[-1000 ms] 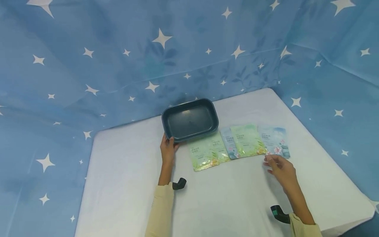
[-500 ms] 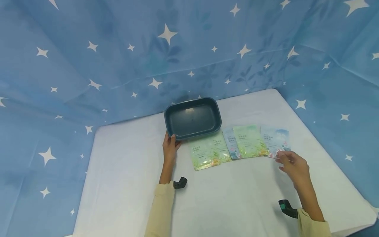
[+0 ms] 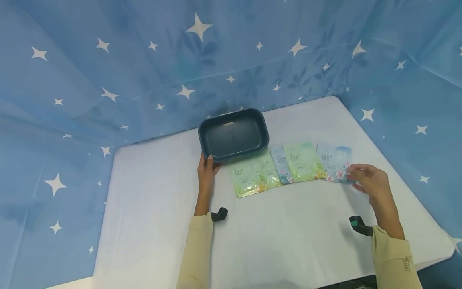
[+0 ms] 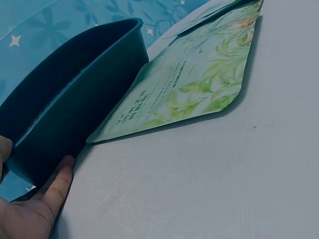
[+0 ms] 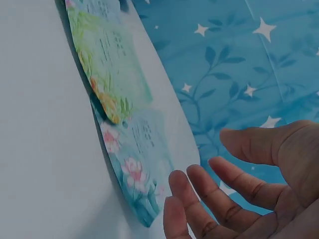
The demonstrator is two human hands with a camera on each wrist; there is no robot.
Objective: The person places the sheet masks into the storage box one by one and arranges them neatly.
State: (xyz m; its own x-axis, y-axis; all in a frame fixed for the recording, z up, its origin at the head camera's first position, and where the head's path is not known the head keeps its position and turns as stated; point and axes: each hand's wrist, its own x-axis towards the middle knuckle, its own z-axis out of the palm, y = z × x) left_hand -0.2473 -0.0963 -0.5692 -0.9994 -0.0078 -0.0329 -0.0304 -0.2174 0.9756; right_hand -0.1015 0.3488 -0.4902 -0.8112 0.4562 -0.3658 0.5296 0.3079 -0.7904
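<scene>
My left hand (image 3: 206, 173) grips the near left corner of a dark blue plastic basin (image 3: 232, 138), thumb at the rim and fingers against the outer wall in the left wrist view. My right hand (image 3: 373, 181) is at the right edge of a blue flowered sachet (image 3: 333, 158), the rightmost in a row. In the right wrist view its thumb and fingers are spread apart with nothing between them. Left of that sachet lie a green sachet (image 3: 302, 158), a blue one (image 3: 280, 163) partly under it, and two overlapping green sachets (image 3: 247, 178) beside the basin.
A white-covered table (image 3: 281, 224) bears everything. Blue star-patterned cloth (image 3: 144, 80) hangs behind it and along the right side. The basin stands near the back edge, close to the cloth. Something dark shows at the bottom edge (image 3: 350, 283).
My right hand has moved right, from the rightmost blue sachet's lower left corner to its right edge. My left hand stays on the basin. The head view has shifted slightly.
</scene>
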